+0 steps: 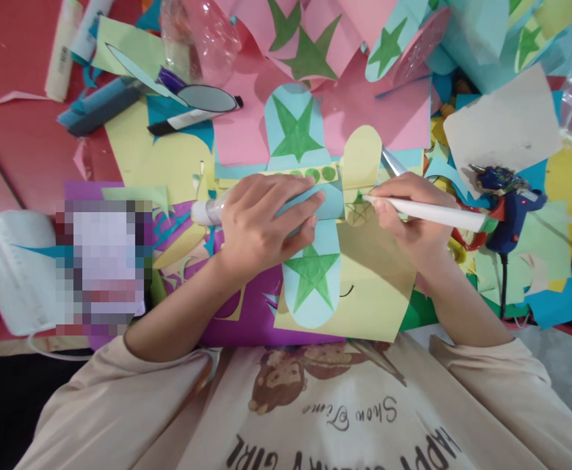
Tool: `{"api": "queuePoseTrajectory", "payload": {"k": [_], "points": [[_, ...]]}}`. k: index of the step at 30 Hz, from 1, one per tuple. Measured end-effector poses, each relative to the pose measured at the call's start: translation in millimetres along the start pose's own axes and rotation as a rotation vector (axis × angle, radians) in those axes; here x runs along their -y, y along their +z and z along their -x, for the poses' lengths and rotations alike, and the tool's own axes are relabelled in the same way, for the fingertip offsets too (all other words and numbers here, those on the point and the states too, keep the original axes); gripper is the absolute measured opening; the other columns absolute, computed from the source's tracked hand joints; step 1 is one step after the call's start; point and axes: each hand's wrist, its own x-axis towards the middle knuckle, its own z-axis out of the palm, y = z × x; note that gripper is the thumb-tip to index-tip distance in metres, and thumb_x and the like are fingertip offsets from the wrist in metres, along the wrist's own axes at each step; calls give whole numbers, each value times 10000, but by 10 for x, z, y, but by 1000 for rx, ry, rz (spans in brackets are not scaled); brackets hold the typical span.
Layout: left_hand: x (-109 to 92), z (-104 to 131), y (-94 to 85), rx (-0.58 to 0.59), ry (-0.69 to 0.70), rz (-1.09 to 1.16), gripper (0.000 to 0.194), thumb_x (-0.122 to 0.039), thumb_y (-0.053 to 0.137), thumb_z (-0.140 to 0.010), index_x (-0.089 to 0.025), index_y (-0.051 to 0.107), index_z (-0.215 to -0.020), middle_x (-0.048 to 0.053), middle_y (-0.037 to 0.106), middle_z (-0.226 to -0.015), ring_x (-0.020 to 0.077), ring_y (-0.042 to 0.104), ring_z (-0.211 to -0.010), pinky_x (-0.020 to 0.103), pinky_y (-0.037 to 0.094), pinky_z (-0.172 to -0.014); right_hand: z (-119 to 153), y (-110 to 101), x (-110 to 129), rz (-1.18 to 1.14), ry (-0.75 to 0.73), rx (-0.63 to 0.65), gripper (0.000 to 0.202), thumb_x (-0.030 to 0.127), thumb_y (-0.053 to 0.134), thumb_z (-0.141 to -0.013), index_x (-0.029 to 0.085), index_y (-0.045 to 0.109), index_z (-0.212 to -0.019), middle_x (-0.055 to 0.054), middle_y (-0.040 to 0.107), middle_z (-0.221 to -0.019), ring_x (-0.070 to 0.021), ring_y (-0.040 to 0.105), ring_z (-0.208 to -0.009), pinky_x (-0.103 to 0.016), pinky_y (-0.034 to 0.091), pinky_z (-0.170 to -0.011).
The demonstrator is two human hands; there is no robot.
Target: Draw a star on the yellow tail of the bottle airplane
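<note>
My left hand (269, 225) lies over a small bottle wrapped in blue paper (330, 203), its fingers curled round and holding it down. The bottle's clear neck and white cap (200, 213) stick out to the left. Light blue rounded paper wings (332, 303) with green stars extend above and below it. At its right end is a rounded yellow paper piece (363, 153). A white marker (435, 212) is pinched in my right hand (413, 225), tip on a partly green star (359, 203) drawn on that yellow piece.
A blue glue gun (508, 219) with a cord lies at the right, beside a pale card (504, 124). Scissors (202, 98) and several markers (63, 52) lie at the upper left. Coloured paper sheets and scraps cover much of the red table (12, 150). A white device (16, 274) sits at left.
</note>
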Motion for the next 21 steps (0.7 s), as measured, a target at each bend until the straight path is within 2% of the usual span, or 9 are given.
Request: {"api": "queuePoseTrajectory", "payload": {"k": [3,7,10,13,15,17,21], "points": [[6,16,2,21,-44,46,244,-238,560,-897,-295,649,-1117,51,726,-1051,235,692,-944,399,517,-753,0,-5,6,8,13,36,117,273,621,-861,232,656,-758,18,701,-691,-147,669,-643,-296,562,-596],[18,25,6,27,-57,76,248,-230,562,-896,-302,646,-1119,43,722,-1067,237,690,-970,405,520,-778,3,-8,8,-34,25,-11,69,256,626,-857,236,660,-800,4,703,-712,-148,665,-655,-297,558,-588],[22,8,5,-4,11,-9,234,-202,582,-871,-245,654,-1089,68,736,-1020,233,705,-919,375,524,-731,21,-12,15,-70,17,-85,71,269,613,-866,251,662,-818,4,694,-683,-156,653,-627,-306,546,-557],[22,-4,3,-4,15,-27,228,-211,575,-875,-250,648,-1088,63,741,-1012,230,709,-917,370,529,-726,48,-13,44,-30,-15,-181,59,284,611,-870,266,662,-845,10,697,-683,-151,645,-593,-302,541,-532],[23,-1,0,15,-12,-4,231,-228,555,-891,-276,638,-1102,54,738,-1039,234,707,-934,384,533,-737,63,-7,72,7,-15,-158,49,251,640,-843,268,656,-886,14,713,-727,-143,643,-579,-292,542,-515],[25,7,-7,44,-48,34,238,-247,541,-903,-302,626,-1118,51,732,-1071,245,704,-961,404,534,-758,69,7,98,33,-21,-83,121,208,664,-812,278,640,-908,26,721,-749,-141,651,-577,-285,548,-507],[27,24,-25,95,-48,0,245,-258,527,-902,-311,616,-1124,53,730,-1088,254,707,-975,417,550,-770,61,45,116,66,-62,-12,154,177,654,-819,310,599,-873,51,710,-706,-149,674,-585,-286,558,-508]]}}
